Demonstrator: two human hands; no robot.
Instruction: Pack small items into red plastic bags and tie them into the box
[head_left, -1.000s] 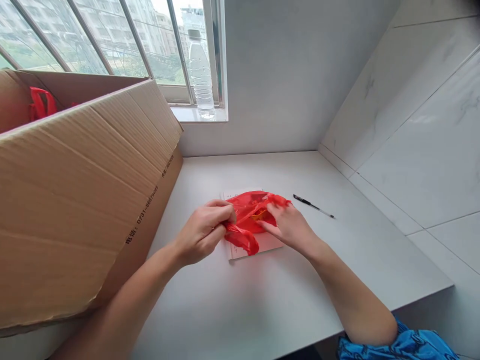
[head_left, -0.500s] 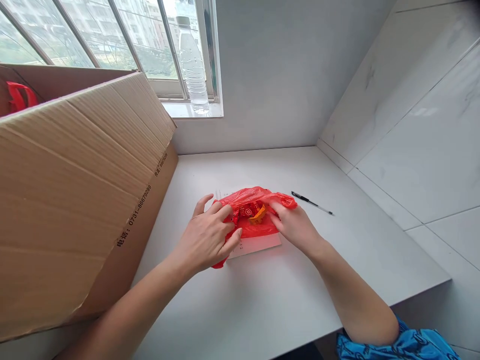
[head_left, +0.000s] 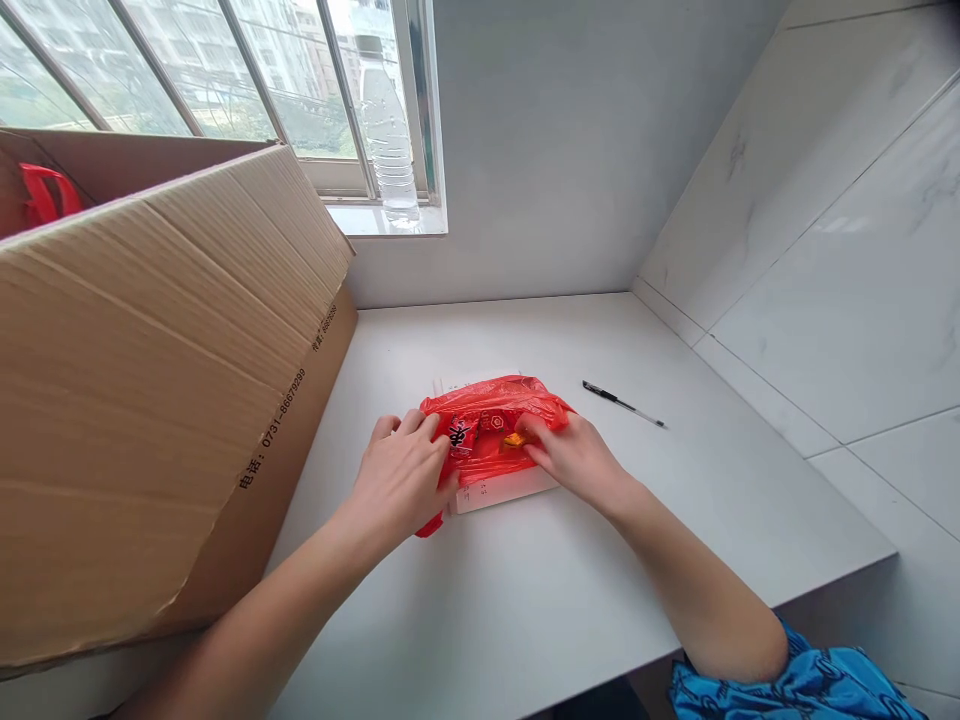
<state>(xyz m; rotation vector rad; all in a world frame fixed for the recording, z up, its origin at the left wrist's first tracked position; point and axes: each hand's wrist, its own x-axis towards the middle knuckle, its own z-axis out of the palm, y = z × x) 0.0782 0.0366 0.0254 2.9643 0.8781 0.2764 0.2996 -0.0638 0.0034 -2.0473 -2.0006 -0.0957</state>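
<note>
A crumpled red plastic bag lies on a white sheet of paper in the middle of the white table. Something orange and some printed red packets show through the bag. My left hand grips the bag's left side with curled fingers. My right hand pinches the bag's right side, fingertips near the orange item.
A large open cardboard box fills the left side, with a red bag handle showing inside. A black pen lies to the right of the bag. A clear water bottle stands on the windowsill. Tiled wall rises on the right.
My left hand's fingers have curled down onto the bag. My right hand has slid left toward the orange item, and the bag is bunched flatter between both hands.
</note>
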